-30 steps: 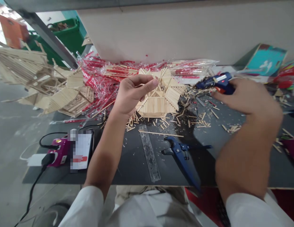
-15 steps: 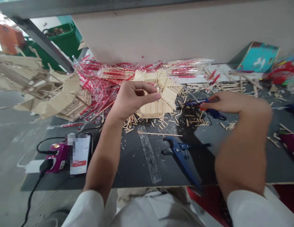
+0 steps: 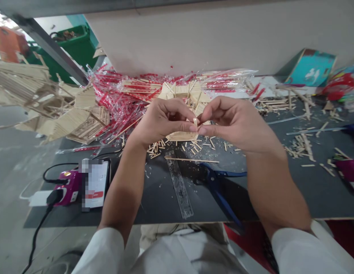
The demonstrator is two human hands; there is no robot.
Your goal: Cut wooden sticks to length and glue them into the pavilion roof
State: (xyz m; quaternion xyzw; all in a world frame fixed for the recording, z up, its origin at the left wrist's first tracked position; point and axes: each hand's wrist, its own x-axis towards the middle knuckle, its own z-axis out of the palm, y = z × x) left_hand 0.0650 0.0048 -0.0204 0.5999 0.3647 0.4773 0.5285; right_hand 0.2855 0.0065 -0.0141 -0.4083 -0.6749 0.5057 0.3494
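My left hand is closed in a pinch on a short wooden stick, whose pale end shows between the fingertips. My right hand meets it there, thumb and forefinger pinched at the same small piece. Right behind both hands sits a model of glued wooden sticks with slatted panels, partly hidden by my fingers. Nearer to me lie a blue cutter with open handles, a clear ruler and one long thin stick across the ruler's top.
Short stick offcuts litter the dark table. Red and clear plastic wrappers pile up behind. At left stand a larger stick model, a phone and a purple power adapter with cables. A turquoise box leans at back right.
My right hand has let go of the blue-and-orange tool at the right and come left to my left hand's fingertips. My left hand has stayed nearly in place.
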